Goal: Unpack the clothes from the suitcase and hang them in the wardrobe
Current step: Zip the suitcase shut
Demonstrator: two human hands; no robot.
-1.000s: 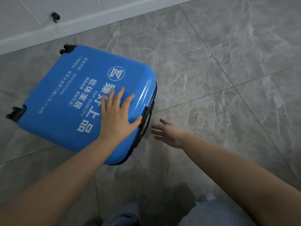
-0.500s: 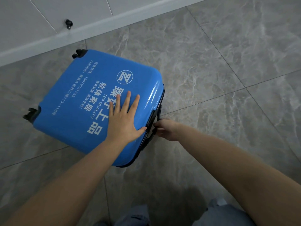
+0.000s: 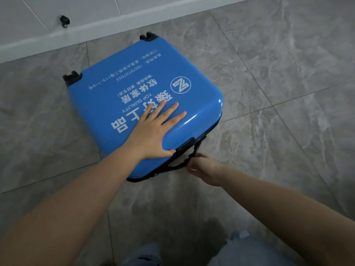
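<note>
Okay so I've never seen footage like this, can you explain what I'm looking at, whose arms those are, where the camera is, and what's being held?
There is no machine here: a person wears a camera on their head, looking down at their own arms. A blue suitcase lies flat and closed on the grey tiled floor, wheels toward the white wall. The left hand rests flat on its lid, fingers straight. The right hand pinches the black strap handle at the near edge. No clothes are visible yet.
</note>
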